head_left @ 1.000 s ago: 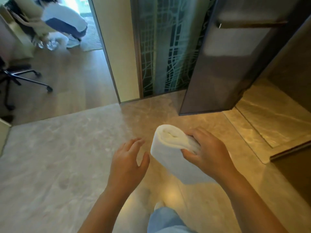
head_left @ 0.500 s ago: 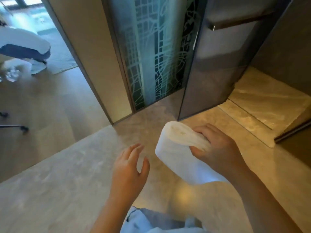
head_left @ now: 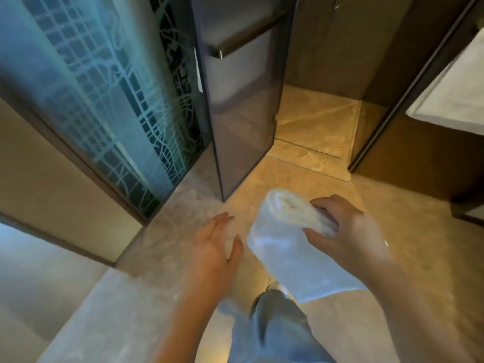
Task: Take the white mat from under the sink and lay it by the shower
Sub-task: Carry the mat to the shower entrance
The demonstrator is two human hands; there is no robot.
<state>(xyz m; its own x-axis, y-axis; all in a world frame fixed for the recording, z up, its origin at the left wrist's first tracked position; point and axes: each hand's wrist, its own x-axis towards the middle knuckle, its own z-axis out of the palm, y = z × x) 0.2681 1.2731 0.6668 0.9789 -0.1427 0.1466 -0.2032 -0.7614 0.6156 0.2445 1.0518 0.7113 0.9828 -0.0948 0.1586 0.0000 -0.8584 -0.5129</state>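
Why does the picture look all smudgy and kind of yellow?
Head view: it looks motion-smeared, so the left hand, right hand and white mat have soft edges; warm light tints the marble floor yellow, with a bright glare patch low down; the wide lens tilts the glass door.

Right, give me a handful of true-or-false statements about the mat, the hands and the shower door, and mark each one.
1. The right hand holds the white mat in its grip. True.
2. The mat lies spread flat on the floor. False: it is folded over and held above the floor.
3. The left hand is open and holds nothing. True.
4. The glass shower door is shut. False: it stands open, and the shower floor shows behind it.
5. Both hands grip the mat. False: only the right does.
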